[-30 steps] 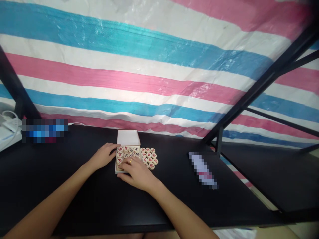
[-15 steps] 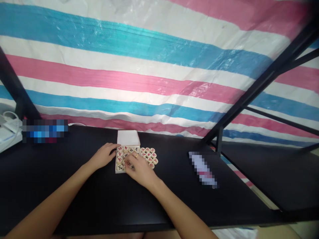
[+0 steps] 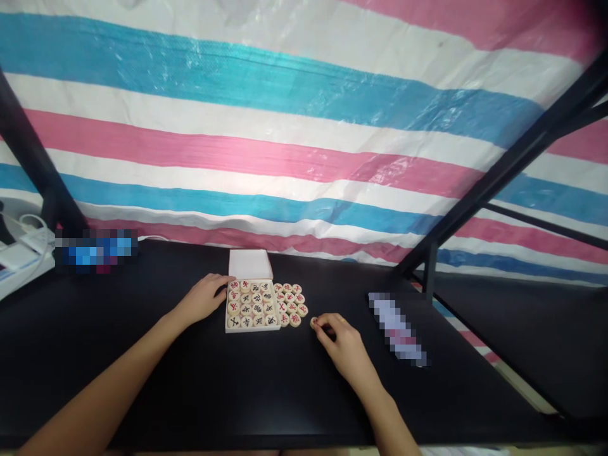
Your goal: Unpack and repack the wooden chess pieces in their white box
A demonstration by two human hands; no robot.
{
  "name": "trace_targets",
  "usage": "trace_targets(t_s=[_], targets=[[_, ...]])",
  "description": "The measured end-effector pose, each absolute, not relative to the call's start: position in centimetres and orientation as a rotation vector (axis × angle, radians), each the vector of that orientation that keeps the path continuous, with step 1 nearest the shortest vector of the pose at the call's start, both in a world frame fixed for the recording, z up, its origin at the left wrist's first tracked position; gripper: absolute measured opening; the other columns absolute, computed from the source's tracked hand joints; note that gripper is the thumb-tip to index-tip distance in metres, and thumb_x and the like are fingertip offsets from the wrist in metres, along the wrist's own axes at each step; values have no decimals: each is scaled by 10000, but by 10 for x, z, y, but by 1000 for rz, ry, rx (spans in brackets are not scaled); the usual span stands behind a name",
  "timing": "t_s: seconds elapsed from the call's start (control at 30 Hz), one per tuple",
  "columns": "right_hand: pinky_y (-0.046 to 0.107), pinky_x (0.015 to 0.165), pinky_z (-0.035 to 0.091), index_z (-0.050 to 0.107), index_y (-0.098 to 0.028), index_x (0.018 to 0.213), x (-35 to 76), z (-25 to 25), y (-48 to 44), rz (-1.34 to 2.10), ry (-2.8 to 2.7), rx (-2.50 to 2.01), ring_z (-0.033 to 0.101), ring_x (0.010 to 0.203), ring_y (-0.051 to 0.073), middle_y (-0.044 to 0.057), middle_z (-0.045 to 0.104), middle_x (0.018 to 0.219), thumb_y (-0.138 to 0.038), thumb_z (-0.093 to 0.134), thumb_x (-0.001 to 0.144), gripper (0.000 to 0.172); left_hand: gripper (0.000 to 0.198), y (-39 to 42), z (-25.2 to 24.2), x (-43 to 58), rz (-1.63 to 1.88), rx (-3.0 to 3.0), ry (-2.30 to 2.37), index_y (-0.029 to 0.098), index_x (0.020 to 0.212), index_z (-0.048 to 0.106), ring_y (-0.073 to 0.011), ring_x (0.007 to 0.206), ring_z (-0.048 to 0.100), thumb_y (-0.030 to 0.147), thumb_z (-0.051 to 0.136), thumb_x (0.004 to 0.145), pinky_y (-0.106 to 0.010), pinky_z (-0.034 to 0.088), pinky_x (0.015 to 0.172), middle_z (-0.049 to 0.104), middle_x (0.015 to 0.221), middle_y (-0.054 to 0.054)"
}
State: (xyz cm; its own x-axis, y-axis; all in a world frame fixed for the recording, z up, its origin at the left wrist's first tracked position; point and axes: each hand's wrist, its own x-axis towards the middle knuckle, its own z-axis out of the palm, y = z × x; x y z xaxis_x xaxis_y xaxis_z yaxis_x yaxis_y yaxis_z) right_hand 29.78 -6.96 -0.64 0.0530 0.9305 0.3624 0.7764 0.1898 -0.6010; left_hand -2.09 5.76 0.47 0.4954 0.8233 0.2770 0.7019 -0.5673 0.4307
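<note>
A shallow white box (image 3: 252, 330) sits on the black desk, filled with rows of round Chinese chess pieces (image 3: 257, 298) marked in red or black. Its lid (image 3: 248, 264) stands open at the back. My left hand (image 3: 204, 299) rests at the box's left side, fingers stretched out and fingertips touching the upper left corner. To the right of the box, my right hand (image 3: 348, 345) pinches a single Chinese chess piece (image 3: 314, 322) between thumb and fingers, low over the desk. Several red-marked pieces (image 3: 290, 297) lie grouped against the box's right side.
A pixelated pale object (image 3: 398, 329) lies on the desk (image 3: 228, 386) to the right. At the far left are a blurred blue object (image 3: 97, 250) and white cables (image 3: 40, 234). Black metal posts (image 3: 475, 183) frame the desk before a striped plastic sheet (image 3: 266, 126).
My right hand has moved from over the box to the right, and a Chinese chess piece now shows in its fingers. My left hand stays beside the box. The view has shifted slightly.
</note>
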Motion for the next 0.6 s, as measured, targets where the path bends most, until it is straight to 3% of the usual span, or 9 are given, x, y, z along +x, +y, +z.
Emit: trace_targets(t_s=[0.3, 0.47, 0.6], targets=[[385, 921, 483, 607, -222, 1008, 289, -7, -75, 300, -1880, -1546, 608, 1012, 219, 77, 634, 1072, -229, 459, 886, 192, 356, 57, 6, -21, 654, 2481, 1280, 223, 1204, 604, -246, 1038, 579, 251, 446, 887, -388, 455, 929, 673, 1092, -73], [423, 900, 466, 606, -202, 999, 269, 2, -81, 57, -1810, -1559, 574, 999, 246, 104, 618, 1043, -222, 444, 905, 188, 358, 58, 6, -21, 634, 2492, 1286, 217, 1210, 597, -245, 1046, 572, 233, 444, 887, -391, 447, 942, 668, 1087, -78], [396, 873, 465, 606, -208, 990, 217, 17, -75, 147, -1938, -1440, 572, 952, 238, 84, 640, 977, -194, 466, 903, 166, 353, 57, 5, -22, 653, 2488, 1257, 217, 1210, 595, -239, 1049, 566, 226, 451, 888, -388, 440, 949, 667, 1093, -76]])
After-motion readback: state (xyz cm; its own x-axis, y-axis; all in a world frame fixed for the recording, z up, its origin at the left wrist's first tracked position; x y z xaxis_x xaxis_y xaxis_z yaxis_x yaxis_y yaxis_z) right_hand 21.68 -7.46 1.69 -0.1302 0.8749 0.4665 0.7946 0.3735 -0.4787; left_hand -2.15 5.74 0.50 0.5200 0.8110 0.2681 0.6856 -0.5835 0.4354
